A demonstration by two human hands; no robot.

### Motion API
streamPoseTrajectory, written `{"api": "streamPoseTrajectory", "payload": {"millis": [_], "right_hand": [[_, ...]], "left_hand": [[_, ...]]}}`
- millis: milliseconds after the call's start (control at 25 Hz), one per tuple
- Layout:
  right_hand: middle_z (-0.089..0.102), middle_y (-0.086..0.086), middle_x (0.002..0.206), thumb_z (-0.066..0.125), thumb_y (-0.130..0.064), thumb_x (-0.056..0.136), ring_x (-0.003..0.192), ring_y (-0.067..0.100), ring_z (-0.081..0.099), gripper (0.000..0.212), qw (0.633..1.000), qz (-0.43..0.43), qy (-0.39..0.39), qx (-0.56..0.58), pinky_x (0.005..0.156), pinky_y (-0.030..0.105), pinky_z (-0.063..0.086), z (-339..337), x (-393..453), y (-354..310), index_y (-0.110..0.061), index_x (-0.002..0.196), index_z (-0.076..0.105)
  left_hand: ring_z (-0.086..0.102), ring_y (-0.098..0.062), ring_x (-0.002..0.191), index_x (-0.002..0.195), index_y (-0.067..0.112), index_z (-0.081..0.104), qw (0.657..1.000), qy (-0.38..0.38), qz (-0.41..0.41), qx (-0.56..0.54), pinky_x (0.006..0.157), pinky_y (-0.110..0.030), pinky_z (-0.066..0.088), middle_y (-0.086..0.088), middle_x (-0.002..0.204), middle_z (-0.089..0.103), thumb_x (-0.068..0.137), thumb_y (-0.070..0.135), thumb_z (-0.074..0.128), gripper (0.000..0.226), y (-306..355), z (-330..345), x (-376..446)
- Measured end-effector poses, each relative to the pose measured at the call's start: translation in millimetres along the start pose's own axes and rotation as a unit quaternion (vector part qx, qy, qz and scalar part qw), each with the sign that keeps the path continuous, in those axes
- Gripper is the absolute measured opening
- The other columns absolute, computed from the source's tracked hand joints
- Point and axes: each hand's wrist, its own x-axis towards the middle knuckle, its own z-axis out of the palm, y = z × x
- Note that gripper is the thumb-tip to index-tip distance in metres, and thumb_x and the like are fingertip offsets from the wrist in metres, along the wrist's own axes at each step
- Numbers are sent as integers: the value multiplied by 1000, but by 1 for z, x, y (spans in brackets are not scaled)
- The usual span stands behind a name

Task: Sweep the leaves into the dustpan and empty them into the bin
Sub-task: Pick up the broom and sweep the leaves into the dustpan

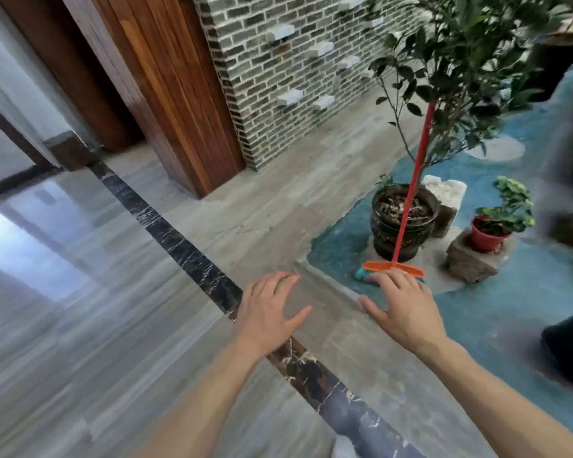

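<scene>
A broom with a red-orange handle (414, 180) stands upright against a large black plant pot (402, 228). Its orange head (392, 268) with teal bristles rests on the floor beside the pot. My right hand (402, 309) is stretched out flat, fingers apart, just in front of the broom head and hiding part of it, holding nothing. My left hand (268, 312) is also flat and empty over the grey stone floor. A dark container (569, 348) shows at the right edge; I cannot tell what it is. No dustpan or loose leaves are visible.
A small red pot (485, 238) with a green plant sits on a rock (473, 262). The blue-painted ground (497, 312) lies right. A wooden pillar (179, 94) and grey brick wall (278, 77) stand ahead. A dark marble strip (179, 239) crosses the floor diagonally.
</scene>
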Motion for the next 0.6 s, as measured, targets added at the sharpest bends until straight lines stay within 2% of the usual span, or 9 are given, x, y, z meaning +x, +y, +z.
{"api": "streamPoseTrajectory", "payload": {"millis": [200,400,480,600], "right_hand": [[63,-7,115,57,-55,83,114,19,57,42,997,72,31,-4,88,40,48,-9,86,35,-28,116,62],[58,-11,127,50,-59,86,126,17,48,48,989,140,34,-32,99,38,41,1,173,59,-32,125,56],[58,-10,127,45,-62,85,126,17,49,52,984,171,35,-36,99,39,42,9,209,70,-32,127,55],[57,-10,129,46,-62,85,126,17,48,54,970,237,44,-39,99,40,43,11,265,83,-33,130,53]], "left_hand": [[44,-11,131,139,32,44,996,-1,67,-53,111,-33,27,11,141,47,87,65,37,62,-11,18,129],[60,-13,113,123,28,60,985,31,155,-69,95,-37,44,8,121,63,85,58,47,51,-22,56,266],[59,-14,114,124,27,60,979,8,189,-74,96,-37,44,7,122,63,85,58,46,51,-28,69,323],[57,-14,117,128,29,56,968,-16,241,-68,98,-37,43,7,125,62,86,57,41,53,-34,84,409]]}}
